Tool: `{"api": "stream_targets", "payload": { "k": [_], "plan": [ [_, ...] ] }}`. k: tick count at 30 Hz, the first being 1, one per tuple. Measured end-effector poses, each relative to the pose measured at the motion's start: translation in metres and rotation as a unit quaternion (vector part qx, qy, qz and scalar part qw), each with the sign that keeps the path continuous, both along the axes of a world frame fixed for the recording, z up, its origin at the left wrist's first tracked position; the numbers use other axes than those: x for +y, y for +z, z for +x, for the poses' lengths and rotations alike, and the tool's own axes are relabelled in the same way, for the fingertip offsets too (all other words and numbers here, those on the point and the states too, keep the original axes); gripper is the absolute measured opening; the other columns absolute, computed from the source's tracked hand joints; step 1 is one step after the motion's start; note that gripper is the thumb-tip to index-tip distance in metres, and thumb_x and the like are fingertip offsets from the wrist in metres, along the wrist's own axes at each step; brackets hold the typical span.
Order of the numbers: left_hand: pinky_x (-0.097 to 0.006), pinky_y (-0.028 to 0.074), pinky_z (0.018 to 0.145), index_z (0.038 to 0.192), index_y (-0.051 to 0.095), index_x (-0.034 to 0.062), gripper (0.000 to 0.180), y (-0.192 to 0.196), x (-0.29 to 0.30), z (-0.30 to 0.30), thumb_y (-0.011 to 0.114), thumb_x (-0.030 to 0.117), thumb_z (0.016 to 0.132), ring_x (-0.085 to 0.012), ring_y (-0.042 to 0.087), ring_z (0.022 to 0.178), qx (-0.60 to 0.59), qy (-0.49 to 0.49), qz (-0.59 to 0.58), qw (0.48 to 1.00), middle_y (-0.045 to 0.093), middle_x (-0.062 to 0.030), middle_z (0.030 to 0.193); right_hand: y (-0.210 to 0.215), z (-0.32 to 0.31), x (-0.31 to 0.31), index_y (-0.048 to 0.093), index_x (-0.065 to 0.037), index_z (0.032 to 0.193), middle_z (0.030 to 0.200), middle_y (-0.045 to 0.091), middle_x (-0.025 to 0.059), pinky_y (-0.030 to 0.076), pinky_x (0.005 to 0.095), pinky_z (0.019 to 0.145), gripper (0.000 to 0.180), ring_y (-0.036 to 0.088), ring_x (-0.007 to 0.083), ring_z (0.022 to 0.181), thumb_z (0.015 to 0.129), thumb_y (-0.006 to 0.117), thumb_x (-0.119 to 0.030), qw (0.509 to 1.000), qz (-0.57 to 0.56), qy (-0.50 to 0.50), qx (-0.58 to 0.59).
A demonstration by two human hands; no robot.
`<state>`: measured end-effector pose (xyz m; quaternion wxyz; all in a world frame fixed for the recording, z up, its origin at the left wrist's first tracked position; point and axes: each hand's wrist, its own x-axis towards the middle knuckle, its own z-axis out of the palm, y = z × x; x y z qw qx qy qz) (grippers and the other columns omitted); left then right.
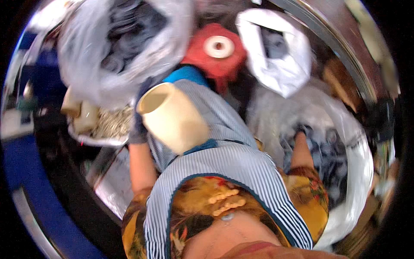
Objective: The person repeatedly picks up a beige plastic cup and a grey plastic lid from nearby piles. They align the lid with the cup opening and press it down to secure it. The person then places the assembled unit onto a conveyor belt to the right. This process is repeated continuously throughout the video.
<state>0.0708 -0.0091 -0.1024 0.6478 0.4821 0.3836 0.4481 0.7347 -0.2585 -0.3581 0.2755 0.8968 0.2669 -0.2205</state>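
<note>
A cream cup-shaped vessel (183, 121) lies tilted over my lap, its opening toward the upper left. My left hand (140, 116), in a dark glove, grips the vessel along its left side; part of the fingers is hidden behind it. Over to the right, my right hand (304, 129) reaches into a white plastic-lined bag (360, 151). Dark grey ring-like pieces (330, 159) fill this bag around the hand. Blur and the pieces hide the right fingers. A striped apron (215, 155) covers my lap beneath the vessel.
A large clear plastic bag (77, 64) of dark rings stands at the far left. Below it, a container holds small beige pieces (114, 123) and more cream vessels (86, 118). A red stool-like object (200, 47) bears a white ring (219, 46). Another white bag (254, 56) stands far right.
</note>
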Motion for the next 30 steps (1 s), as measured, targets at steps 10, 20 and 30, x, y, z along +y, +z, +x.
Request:
{"api": "stream_targets", "payload": {
  "k": [10, 20, 30],
  "plan": [
    [-0.040, 0.036, 0.111, 0.147, 0.034, -0.0036, 0.087, -0.016, 0.004, 0.016, 0.059, 0.057, 0.088, -0.0267, 0.047, 0.132, -0.207, -0.061, -0.053, 0.975, 0.046, -0.0180, 0.144, 0.256, -0.070, 0.071, 0.034, 0.000, 0.147, 0.140, 0.051, 0.0183, 0.044, 0.0351, 0.101, 0.066, 0.056, 0.0273, 0.117, 0.093, 0.064, -0.026, 0.855, 0.494, 0.036, 0.150],
    [-0.036, 0.041, 0.107, 0.140, 0.044, -0.0010, 0.055, 0.022, 0.026, 0.001, 0.038, 0.040, 0.104, -0.0217, 0.052, 0.125, 0.039, -0.051, 0.077, 0.995, 0.053, -0.0149, 0.138, 0.337, -0.384, 0.302, 0.063, -0.010, 0.107, 0.067, 0.045, -0.0054, 0.032, 0.0218, 0.045, 0.035, 0.040, 0.0056, 0.052, 0.096, 0.059, -0.042, 0.596, 0.297, -0.126, 0.735],
    [-0.033, 0.046, 0.100, 0.135, 0.048, -0.0021, 0.062, 0.040, 0.027, 0.007, 0.025, 0.048, 0.106, -0.0175, 0.058, 0.115, 0.057, -0.007, 0.022, 0.998, 0.059, -0.0152, 0.129, 0.321, -0.419, 0.325, 0.066, -0.008, 0.105, 0.066, 0.048, -0.0056, 0.029, 0.0213, 0.042, 0.037, 0.038, 0.0045, 0.049, 0.093, 0.064, -0.043, 0.686, 0.307, -0.074, 0.655]
  ]
}}
